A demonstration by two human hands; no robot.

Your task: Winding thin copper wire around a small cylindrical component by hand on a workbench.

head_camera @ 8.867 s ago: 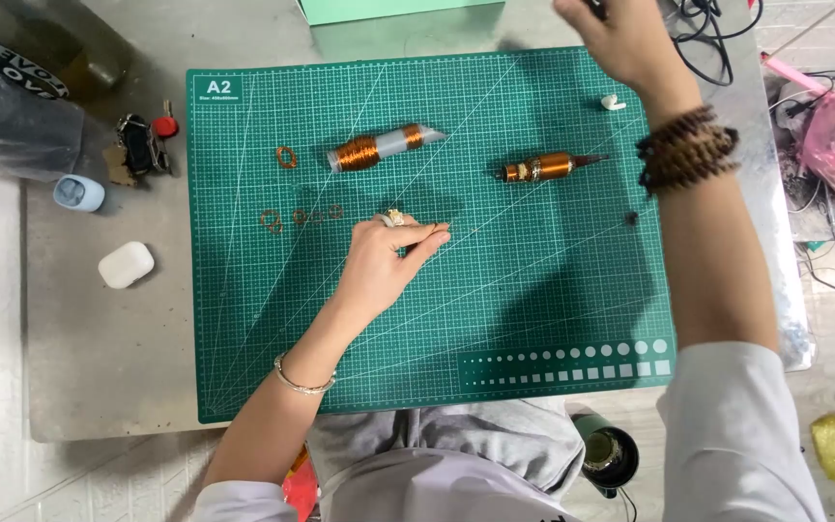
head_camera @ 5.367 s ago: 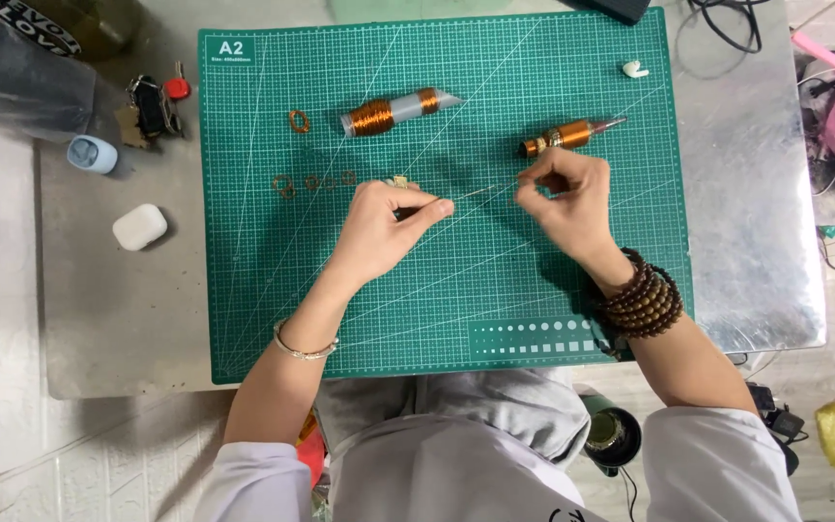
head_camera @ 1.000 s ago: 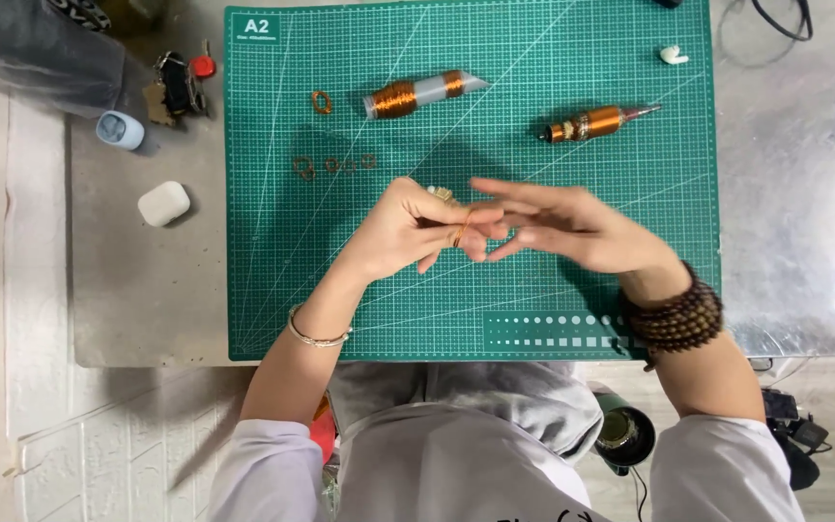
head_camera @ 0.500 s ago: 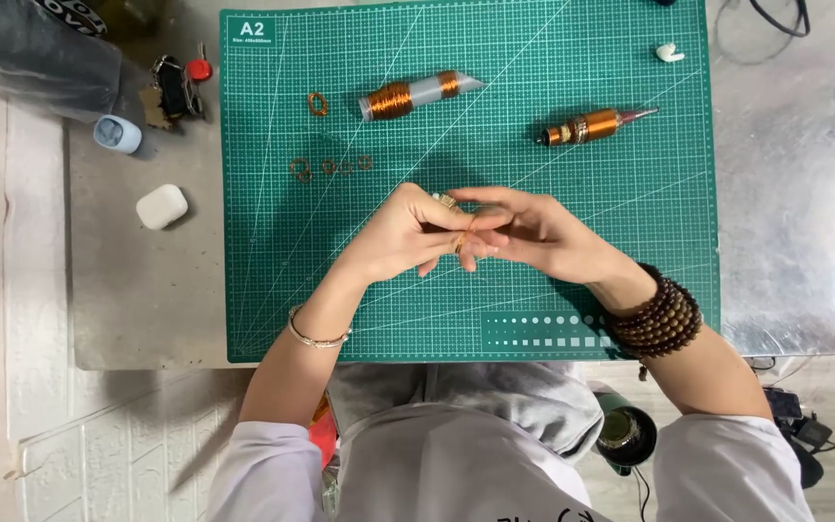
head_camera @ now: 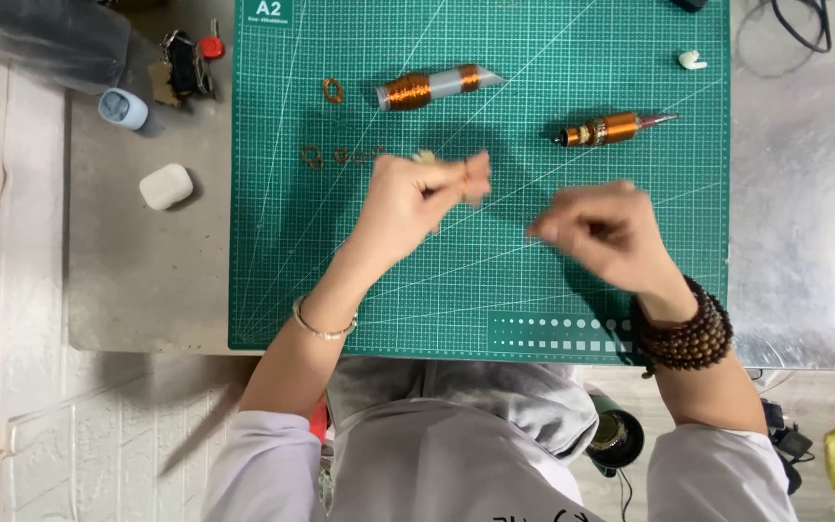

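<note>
Over the middle of the green cutting mat [head_camera: 273, 290], my left hand [head_camera: 413, 198] is pinched around a small pale piece that pokes out at its fingertips. My right hand [head_camera: 596, 230] hovers to the right of it, apart from it and blurred by motion. Its fingers are curled together and nothing shows between them. Beyond the hands lie two tools wound with copper wire. One is a clear-tube spool [head_camera: 432, 87]. The other is a pointed spool [head_camera: 616, 128]. Small copper rings [head_camera: 332, 90] [head_camera: 312, 155] lie left of my left hand.
The mat lies on a metal table [head_camera: 794, 242]. Left of the mat are a white oblong case [head_camera: 165, 186], a pale blue cap [head_camera: 123, 108] and a bunch of keys [head_camera: 186, 63]. A small white piece [head_camera: 692, 61] sits at the mat's far right, with cables [head_camera: 804, 29] beyond it.
My hands were touching at the fingertips half a second ago. My right hand has now pulled away to the right, while my left hand has risen slightly toward the rings.
</note>
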